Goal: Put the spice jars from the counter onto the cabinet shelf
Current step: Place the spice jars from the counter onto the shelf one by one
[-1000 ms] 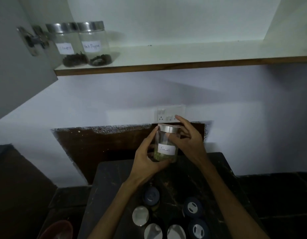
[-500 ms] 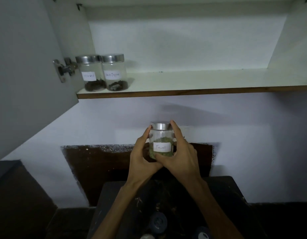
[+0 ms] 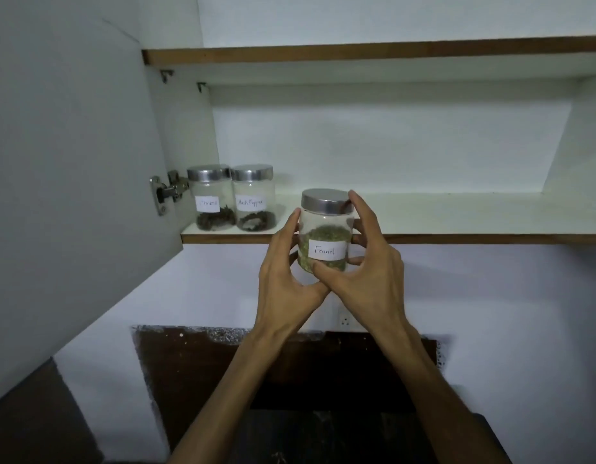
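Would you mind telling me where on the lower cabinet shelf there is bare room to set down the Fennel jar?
The shelf lies bare from the Black Pepper jar rightward to the cabinet's right wall. The left end is crowded: the Cloves jar stands by the door hinge, hard against Black Pepper. Both hands, left and right, hold the Fennel jar at the shelf's front edge.

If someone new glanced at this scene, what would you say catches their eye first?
First, the clear glass jar labelled Fennel with a steel lid, held upright between the left hand and right hand in front of the white cabinet shelf's edge. Next, two similar steel-lidded jars, labelled Cloves and Black Pepper, standing side by side at the shelf's left end by the open door's hinge.
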